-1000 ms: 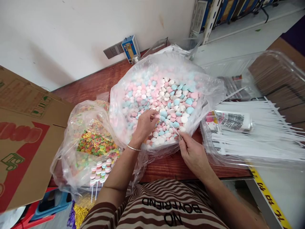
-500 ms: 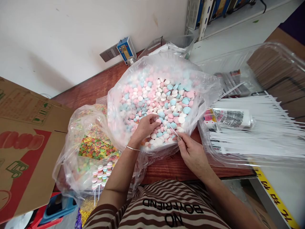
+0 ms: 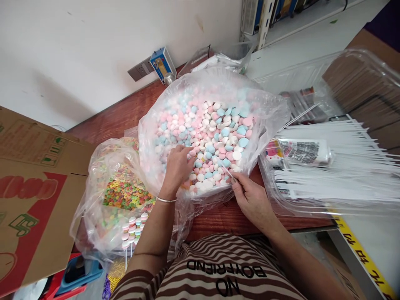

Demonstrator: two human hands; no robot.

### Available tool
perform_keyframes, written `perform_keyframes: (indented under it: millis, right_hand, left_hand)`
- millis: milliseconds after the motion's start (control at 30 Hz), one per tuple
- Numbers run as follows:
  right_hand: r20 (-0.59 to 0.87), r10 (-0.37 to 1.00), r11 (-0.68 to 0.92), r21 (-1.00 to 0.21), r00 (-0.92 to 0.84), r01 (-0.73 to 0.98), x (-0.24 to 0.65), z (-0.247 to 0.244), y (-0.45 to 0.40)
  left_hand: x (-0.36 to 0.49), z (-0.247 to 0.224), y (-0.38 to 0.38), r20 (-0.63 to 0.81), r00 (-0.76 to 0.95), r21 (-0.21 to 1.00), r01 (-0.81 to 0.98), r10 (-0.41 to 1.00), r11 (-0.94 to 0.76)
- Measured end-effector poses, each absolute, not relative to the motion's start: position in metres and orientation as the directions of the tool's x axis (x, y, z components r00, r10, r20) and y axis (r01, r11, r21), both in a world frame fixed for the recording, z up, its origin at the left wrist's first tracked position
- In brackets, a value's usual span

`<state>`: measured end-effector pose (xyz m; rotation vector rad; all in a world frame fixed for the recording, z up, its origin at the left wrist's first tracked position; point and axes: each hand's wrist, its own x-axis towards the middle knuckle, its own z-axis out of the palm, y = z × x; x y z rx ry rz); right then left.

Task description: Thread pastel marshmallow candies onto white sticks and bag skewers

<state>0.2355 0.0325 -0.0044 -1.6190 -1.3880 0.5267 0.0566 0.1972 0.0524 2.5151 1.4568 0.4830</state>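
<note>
A large clear plastic bag (image 3: 150,125) lies open, full of pink, white and blue button-shaped candies (image 3: 215,141). Over the candies, on the left side of the bag, is my left hand (image 3: 179,166), its fingers curled down among them. Its fingertips are partly hidden, and I cannot make out what they hold. My right hand (image 3: 251,200) pinches a thin white stick (image 3: 226,169) at the bag's near right edge. The stick's far end points over the candies.
On the left stand a cardboard box (image 3: 37,183) and a bag of colourful ring-shaped pieces (image 3: 121,193). Candy stacks on sticks (image 3: 134,229) lie against that bag. At right, a clear plastic tub (image 3: 271,200) holds many white sticks (image 3: 331,179) and a printed packet (image 3: 306,152).
My left hand has moved left across the candies, away from the stick. My right hand keeps the stick in almost the same place. The view has shifted slightly.
</note>
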Motion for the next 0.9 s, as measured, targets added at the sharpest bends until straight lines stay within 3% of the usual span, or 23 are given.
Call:
perform_keyframes:
  millis: [267, 533, 633, 767, 900]
  right_hand:
    - [0.235, 0.934, 0.050, -0.831, 0.269, 0.554, 0.235, -0.004, 0.033]
    - [0.223, 0.938, 0.036, -0.825, 0.266, 0.564, 0.236, -0.001, 0.032]
    - [0.269, 0.933, 0.046, -0.750, 0.240, 0.660, 0.234, 0.004, 0.029]
    - [0.404, 0.906, 0.156, -0.597, 0.127, 0.787, 0.228, 0.012, 0.029]
    - [0.419, 0.906, 0.186, -0.534, 0.066, 0.825, 0.220, 0.016, 0.031]
  left_hand:
    - [0.096, 0.036, 0.195, -0.032, 0.431, 0.265, 0.874, 0.902, -0.408]
    - [0.086, 0.028, 0.182, 0.105, 0.426, 0.532, 0.740, 0.898, -0.413]
    - [0.082, 0.033, 0.171, 0.161, 0.362, 0.697, 0.617, 0.918, -0.366]
    - [0.074, 0.040, 0.156, 0.058, 0.322, 0.934, 0.317, 0.945, -0.165]
    - [0.066, 0.045, 0.144, -0.098, 0.354, 0.990, 0.129, 0.930, 0.055]
